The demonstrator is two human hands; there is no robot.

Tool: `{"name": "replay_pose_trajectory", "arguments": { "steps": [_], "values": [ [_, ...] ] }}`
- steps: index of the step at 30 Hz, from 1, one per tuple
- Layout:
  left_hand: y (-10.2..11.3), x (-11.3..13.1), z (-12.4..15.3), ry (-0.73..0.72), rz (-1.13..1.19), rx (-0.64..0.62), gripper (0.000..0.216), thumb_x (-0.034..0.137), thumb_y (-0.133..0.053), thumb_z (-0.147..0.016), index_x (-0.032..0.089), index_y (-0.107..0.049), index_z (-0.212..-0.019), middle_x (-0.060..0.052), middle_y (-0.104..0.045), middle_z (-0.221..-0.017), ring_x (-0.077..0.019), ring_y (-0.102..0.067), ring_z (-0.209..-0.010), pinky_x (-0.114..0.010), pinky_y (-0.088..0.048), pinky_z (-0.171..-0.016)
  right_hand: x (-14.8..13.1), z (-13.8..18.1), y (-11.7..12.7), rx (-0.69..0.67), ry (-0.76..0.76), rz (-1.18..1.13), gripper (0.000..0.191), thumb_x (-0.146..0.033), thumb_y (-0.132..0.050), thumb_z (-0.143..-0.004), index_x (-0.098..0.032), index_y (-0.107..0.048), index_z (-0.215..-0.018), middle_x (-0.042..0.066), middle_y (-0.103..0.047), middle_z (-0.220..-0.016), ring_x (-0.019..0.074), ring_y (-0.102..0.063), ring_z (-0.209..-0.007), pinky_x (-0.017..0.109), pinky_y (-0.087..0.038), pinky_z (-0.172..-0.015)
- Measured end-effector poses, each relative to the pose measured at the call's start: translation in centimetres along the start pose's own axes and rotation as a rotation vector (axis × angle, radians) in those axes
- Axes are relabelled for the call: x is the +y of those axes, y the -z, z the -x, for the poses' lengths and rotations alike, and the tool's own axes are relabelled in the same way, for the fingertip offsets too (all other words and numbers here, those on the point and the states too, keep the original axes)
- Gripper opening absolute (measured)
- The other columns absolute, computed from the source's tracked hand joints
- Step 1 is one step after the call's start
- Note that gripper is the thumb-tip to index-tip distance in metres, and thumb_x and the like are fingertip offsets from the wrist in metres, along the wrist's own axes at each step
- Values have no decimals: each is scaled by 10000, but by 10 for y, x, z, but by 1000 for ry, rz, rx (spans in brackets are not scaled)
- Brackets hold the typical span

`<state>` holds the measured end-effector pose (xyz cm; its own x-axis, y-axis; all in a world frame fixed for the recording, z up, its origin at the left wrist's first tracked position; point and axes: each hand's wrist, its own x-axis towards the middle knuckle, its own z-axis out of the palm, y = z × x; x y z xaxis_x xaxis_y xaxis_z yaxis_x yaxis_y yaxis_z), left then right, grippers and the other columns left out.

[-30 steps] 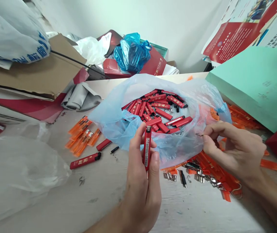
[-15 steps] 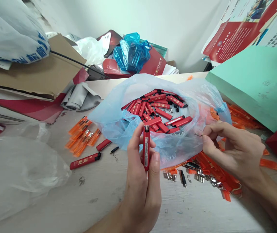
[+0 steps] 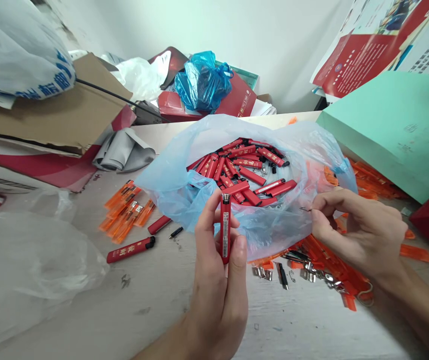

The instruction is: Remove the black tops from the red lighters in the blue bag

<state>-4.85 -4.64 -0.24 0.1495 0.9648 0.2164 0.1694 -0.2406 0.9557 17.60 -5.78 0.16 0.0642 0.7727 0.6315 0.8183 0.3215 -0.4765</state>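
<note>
My left hand [image 3: 220, 280] grips a red lighter [image 3: 225, 227] upright, its metal top pointing up, just in front of an open blue plastic bag [image 3: 169, 182]. Inside the bag lie several red lighters [image 3: 250, 167]. My right hand [image 3: 357, 232] is to the right of the held lighter, thumb and forefinger pinched on a tiny dark metal part [image 3: 305, 209] aimed toward the lighter's top, a hand's width away from it.
Orange lighters [image 3: 126, 212] and one red lighter [image 3: 130, 249] lie at the left on the table. Small metal caps [image 3: 297, 272] and orange pieces [image 3: 334, 265] lie below the bag. A green board [image 3: 394, 125] stands at the right; cardboard [image 3: 56, 110] and clear bags [image 3: 30, 265] at the left.
The left hand has raised the red lighter slightly and the right hand has edged a little left toward it. Otherwise nothing has moved.
</note>
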Motion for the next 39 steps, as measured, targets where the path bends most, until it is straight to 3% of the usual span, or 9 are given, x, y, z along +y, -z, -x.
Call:
{"name": "replay_pose_trajectory", "arguments": {
  "steps": [10,26,34,39],
  "values": [
    [0,1,0,15,2,1,529,310,-542,-1092,396,-391,-1591,-91,-493,-1627,-354,-524,-1505,-504,-602,-1140,0,-1,0,-1,-2,-2,192,-61,-638,-838,-251,-617,-820,-81,-567,-593,93,-499,-464,256,-374,-450],
    [0,-1,-1,34,13,-1,535,314,-560,-1085,410,-398,-1586,-88,-538,-1553,-331,-601,-1413,-493,-624,-1095,-2,-2,1,4,11,4,208,-60,-625,-821,-267,-608,-807,-76,-563,-569,108,-506,-442,266,-377,-430],
    [0,1,-2,14,7,9,536,299,-576,-1078,413,-419,-1577,-72,-539,-1553,-315,-596,-1418,-462,-621,-1106,-2,-3,1,5,18,25,203,-57,-608,-818,-260,-602,-807,-82,-549,-570,83,-394,-385,259,-327,-383],
    [0,0,-2,17,15,7,536,310,-579,-1077,415,-415,-1577,-75,-532,-1554,-327,-595,-1416,-491,-617,-1108,-1,-2,1,7,24,11,215,-45,-614,-812,-259,-605,-817,-80,-550,-578,94,-466,-433,247,-371,-408]
  ]
}}
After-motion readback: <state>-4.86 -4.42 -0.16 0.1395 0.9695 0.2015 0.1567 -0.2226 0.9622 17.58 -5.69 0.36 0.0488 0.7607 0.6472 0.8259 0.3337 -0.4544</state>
